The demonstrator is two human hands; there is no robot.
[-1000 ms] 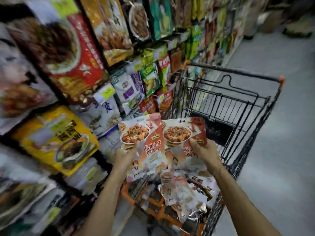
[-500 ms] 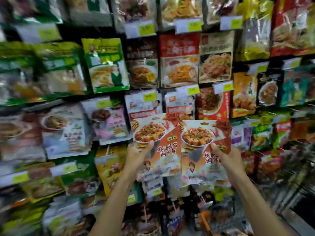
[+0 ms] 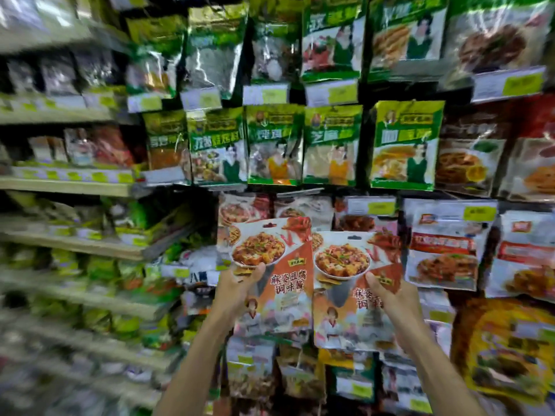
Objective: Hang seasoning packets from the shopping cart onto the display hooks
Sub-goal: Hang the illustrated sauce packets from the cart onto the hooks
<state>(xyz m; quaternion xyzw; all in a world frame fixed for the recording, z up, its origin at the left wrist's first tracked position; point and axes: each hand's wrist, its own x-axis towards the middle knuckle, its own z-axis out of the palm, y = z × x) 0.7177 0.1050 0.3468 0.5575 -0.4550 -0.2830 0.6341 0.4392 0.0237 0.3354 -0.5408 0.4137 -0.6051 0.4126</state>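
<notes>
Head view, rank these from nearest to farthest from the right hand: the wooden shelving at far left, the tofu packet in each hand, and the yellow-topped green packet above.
1. Right tofu packet, gripped by the right hand.
2. Left tofu packet, beside it, leftward.
3. Yellow-topped green packet, hanging above.
4. Wooden shelving, far left.

the left hand (image 3: 237, 291) grips the left packet (image 3: 288, 283) and the right hand (image 3: 390, 298) the right packet (image 3: 342, 262): two hands, two orange sauce packets, one apiece. just above the hands hang five green packets (image 3: 274, 145) in one row. right of the right hand, two white-and-red packets (image 3: 444, 244). left of the left hand, perhaps five blurred shelf boards (image 3: 75, 244).
</notes>
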